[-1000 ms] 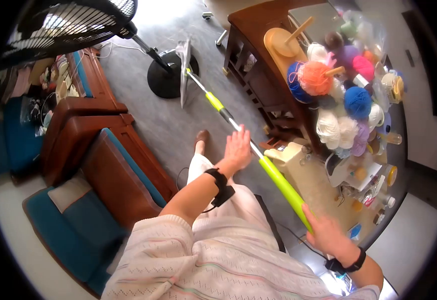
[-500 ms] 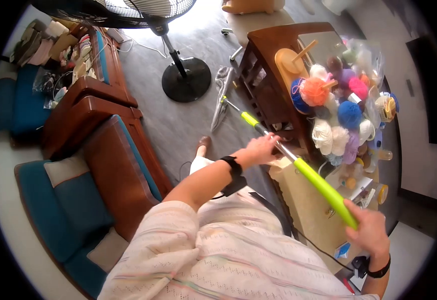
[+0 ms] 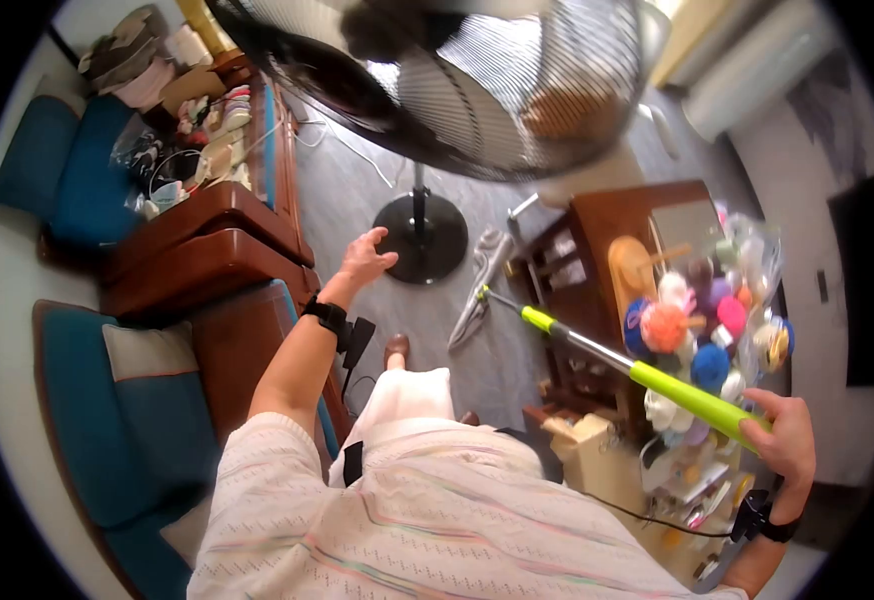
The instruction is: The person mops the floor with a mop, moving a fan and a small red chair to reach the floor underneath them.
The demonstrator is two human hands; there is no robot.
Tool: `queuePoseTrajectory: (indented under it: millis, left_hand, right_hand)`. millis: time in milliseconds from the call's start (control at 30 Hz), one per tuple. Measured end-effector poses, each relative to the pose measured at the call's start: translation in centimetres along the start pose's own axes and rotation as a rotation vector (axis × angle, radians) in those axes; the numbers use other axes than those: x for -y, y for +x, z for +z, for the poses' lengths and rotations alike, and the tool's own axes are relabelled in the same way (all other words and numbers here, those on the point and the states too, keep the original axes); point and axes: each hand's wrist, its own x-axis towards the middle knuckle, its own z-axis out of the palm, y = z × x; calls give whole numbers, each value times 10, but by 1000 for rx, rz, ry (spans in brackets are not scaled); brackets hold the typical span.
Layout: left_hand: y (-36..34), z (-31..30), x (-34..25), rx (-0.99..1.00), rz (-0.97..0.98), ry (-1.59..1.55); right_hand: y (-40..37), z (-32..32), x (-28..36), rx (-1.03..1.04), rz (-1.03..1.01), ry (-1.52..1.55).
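A green and silver mop pole (image 3: 692,395) slants across the right half of the view, and my right hand (image 3: 785,432) is wrapped round its upper end. The grey mop head (image 3: 481,290) lies on the floor at the pole's far end, beside a dark wooden table. My left hand (image 3: 365,256) is off the pole, fingers spread and holding nothing, just left of the black fan base (image 3: 420,238). Above it, the fan's large wire cage (image 3: 457,90) fills the top of the view.
Balls of yarn (image 3: 710,367) and a wooden stand crowd the wooden table (image 3: 597,225) at the right. A wooden sofa with teal cushions (image 3: 162,420) runs along the left. Cables (image 3: 352,150) trail over the grey floor behind the fan base.
My left hand has let go of the pole and moved left and up toward the fan. The view has shifted, and the fan cage now appears larger and nearer.
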Motion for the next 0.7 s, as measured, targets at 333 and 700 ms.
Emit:
queuePoseTrajectory:
  millis: [333, 700]
  left_hand:
    - [138, -138, 34, -94, 97, -853]
    - [126, -208, -21, 47, 436, -1257]
  right_hand:
    - [99, -49, 48, -79, 100, 75]
    - [189, -83, 2, -105, -50, 199]
